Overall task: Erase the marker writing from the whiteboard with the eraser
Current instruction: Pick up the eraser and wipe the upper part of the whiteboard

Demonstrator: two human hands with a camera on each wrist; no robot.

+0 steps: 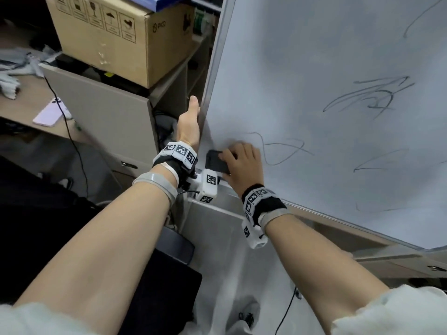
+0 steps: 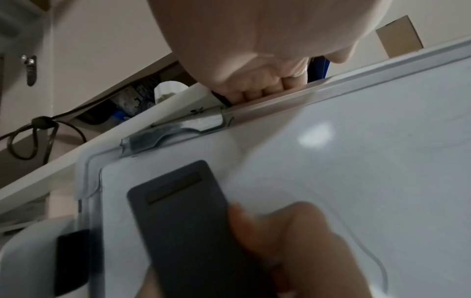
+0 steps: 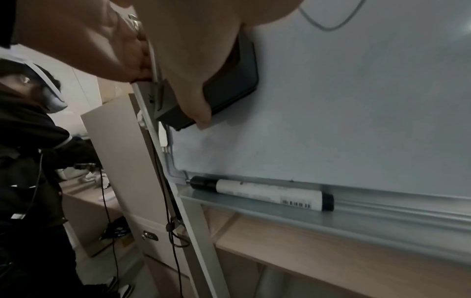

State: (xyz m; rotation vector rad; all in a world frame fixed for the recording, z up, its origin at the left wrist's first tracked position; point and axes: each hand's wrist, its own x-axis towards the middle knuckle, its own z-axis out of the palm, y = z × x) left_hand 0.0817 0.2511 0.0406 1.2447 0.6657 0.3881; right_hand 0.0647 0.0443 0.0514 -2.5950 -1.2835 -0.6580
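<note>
Eraser: the flat dark grey rectangular eraser (image 1: pixel 216 161) sits low and centre in the head view, pressed flat to the board near its lower left corner, so we judge its wiping face meets the surface
Right hand: our right hand (image 1: pixel 243 163) clamps the eraser, thumb on one edge and fingers over its back, a hold we judge suits pushing and sliding
Writing: grey marker scribbles (image 1: pixel 284 151) lie just right of the eraser; more strokes stand at centre right and upper right, so most of the wiping remains
Board: the large white glossy whiteboard (image 1: pixel 302 56) fills the right of the frame, tilted
Left hand: our left hand (image 1: pixel 189 124) grips the board's left frame edge, fingers curled behind it, thumb up, we judge to steady it against the push
Marker: a white black-capped marker pen (image 3: pixel 262 193) lies in the metal tray (image 3: pixel 356 217), clear of the wiping
Surroundings: a brown cardboard box (image 1: pixel 116 35) at upper left
</note>
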